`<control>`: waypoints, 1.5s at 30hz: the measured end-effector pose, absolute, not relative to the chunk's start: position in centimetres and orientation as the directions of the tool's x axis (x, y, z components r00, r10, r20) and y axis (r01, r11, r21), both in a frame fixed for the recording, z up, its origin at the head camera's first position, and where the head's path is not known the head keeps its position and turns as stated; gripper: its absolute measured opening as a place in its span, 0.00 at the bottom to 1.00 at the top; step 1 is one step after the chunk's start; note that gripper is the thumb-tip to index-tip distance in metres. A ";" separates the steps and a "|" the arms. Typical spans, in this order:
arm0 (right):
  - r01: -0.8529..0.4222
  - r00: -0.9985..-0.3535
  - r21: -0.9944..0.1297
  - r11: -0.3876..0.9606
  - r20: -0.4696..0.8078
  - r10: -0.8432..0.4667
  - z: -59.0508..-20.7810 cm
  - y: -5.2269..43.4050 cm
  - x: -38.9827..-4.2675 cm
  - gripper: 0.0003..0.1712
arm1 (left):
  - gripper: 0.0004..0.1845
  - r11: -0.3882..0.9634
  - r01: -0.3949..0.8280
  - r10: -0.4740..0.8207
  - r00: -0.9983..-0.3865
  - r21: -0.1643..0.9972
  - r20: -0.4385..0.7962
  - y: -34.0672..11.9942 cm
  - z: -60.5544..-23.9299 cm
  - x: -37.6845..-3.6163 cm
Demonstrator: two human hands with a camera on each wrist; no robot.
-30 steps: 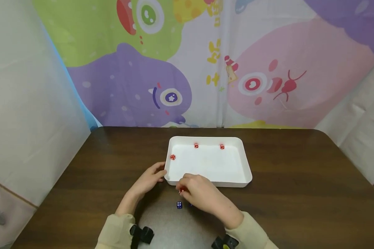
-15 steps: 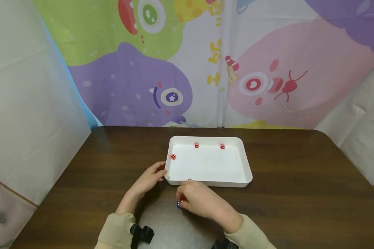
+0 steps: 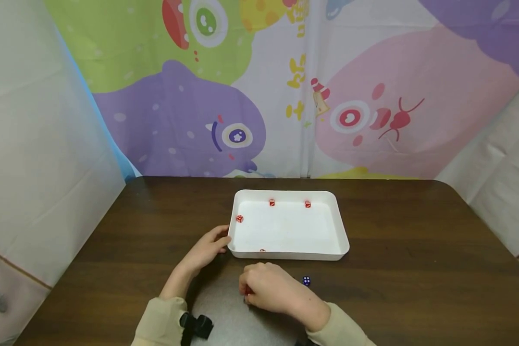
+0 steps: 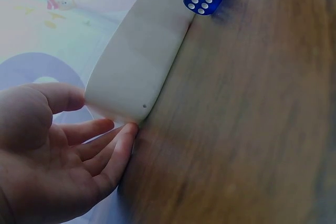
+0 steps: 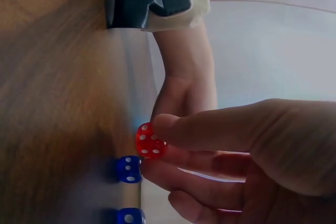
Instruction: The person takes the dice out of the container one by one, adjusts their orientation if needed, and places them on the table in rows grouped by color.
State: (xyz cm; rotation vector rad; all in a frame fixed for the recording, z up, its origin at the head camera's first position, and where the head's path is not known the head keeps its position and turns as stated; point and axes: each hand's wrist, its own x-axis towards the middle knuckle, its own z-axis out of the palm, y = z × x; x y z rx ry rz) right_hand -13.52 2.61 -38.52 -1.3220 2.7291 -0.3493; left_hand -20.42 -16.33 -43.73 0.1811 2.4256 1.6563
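Observation:
A white tray [image 3: 343, 242] stands mid-table with several red dice in it, one [image 3: 240, 218] by its left wall. My left hand [image 3: 216, 241] lies flat at the tray's near-left corner [image 4: 137, 72], with straight fingers [image 4: 119, 148] touching it. Just in front of the tray, my right hand [image 3: 247, 292] pinches a red die [image 5: 150, 140] between thumb and fingers, low over the table. A blue die [image 5: 129, 169] sits right under that red one, and another blue die [image 5: 130, 216] lies beside it. One blue die [image 3: 306, 280] shows to the right of my right hand.
The dark wooden table [image 3: 415, 240] has rounded far corners and bare wood on both sides of the tray. A colourful cartoon curtain [image 3: 259, 86] hangs close behind it, with white sheeting at the left and right.
My right hand has drawn back from the tray's front wall toward me with a red die. A red die now lies at the tray's near wall. A blue die shows right of the hand.

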 end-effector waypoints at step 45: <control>-0.756 -0.628 -0.216 0.618 -0.026 -0.778 -39.4 2.3 -13.1 0.08 | 0.24 0.382 -0.027 0.211 -0.971 0.924 -0.115 -16.4 -43.4 -20.2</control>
